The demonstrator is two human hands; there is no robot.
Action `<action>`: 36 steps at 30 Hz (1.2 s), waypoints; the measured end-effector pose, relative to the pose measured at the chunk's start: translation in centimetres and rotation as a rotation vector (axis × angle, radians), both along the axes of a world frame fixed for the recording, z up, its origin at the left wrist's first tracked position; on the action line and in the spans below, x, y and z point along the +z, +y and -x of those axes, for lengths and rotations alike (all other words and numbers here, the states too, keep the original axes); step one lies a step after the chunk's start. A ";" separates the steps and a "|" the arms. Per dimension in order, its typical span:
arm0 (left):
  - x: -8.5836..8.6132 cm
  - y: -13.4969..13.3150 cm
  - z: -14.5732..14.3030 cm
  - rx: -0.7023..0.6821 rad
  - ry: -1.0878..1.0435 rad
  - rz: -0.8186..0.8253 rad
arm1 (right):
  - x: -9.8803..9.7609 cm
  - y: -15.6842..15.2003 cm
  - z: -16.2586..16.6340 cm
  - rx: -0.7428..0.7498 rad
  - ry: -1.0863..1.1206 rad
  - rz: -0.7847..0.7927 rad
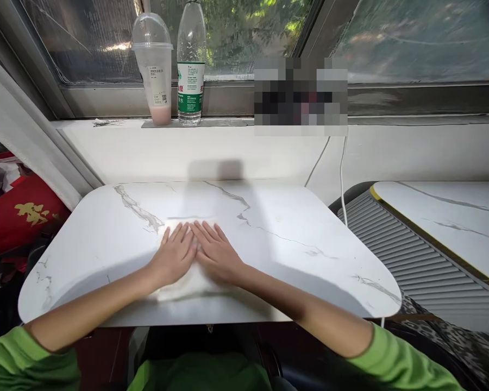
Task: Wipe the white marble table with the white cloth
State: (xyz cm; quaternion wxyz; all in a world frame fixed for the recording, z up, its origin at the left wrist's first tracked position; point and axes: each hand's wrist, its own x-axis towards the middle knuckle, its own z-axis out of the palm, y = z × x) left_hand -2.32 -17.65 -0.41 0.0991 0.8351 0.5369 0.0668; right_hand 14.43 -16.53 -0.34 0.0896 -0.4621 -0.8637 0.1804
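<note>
A white sheet of paper or cloth [187,285] lies flat on the white marble-patterned table [309,244], hard to tell from the tabletop. My left hand [173,258] rests palm down on it with fingers stretched out. My right hand [215,252] lies flat beside it, fingers spread, the two hands touching at the forefingers. Neither hand grips anything. Both arms wear green sleeves.
On the window sill stand a plastic cup with a domed lid and pink liquid [157,70] and a clear water bottle with a green label [190,65]. A second marble table [452,217] is at the right. Red fabric [20,217] lies at the left. White cables [342,168] hang from the sill.
</note>
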 end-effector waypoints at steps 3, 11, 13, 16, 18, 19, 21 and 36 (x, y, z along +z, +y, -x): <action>-0.1 3.9 1.7 0.050 0.005 -0.038 | -0.4 3.3 3.0 -0.063 0.016 -0.077; 0.9 14.5 5.1 0.157 0.001 -0.112 | -0.6 14.3 7.7 -0.088 0.038 -0.158; 0.9 15.8 5.2 0.164 0.012 -0.116 | -0.6 15.7 8.0 -0.103 0.040 -0.164; 0.7 16.0 5.1 0.163 0.023 -0.117 | -0.9 15.9 7.7 -0.112 0.046 -0.184; 0.4 15.0 5.0 0.160 0.026 -0.116 | -1.1 15.0 7.4 -0.103 0.045 -0.191; 0.3 14.3 4.9 0.159 0.025 -0.116 | -1.2 14.3 7.3 -0.099 0.044 -0.191; 0.2 12.4 4.8 0.153 0.021 -0.118 | -1.2 12.4 7.0 -0.097 0.045 -0.192; -0.2 -10.9 8.5 0.089 0.087 -0.292 | -0.8 -7.6 8.8 0.291 0.151 -0.219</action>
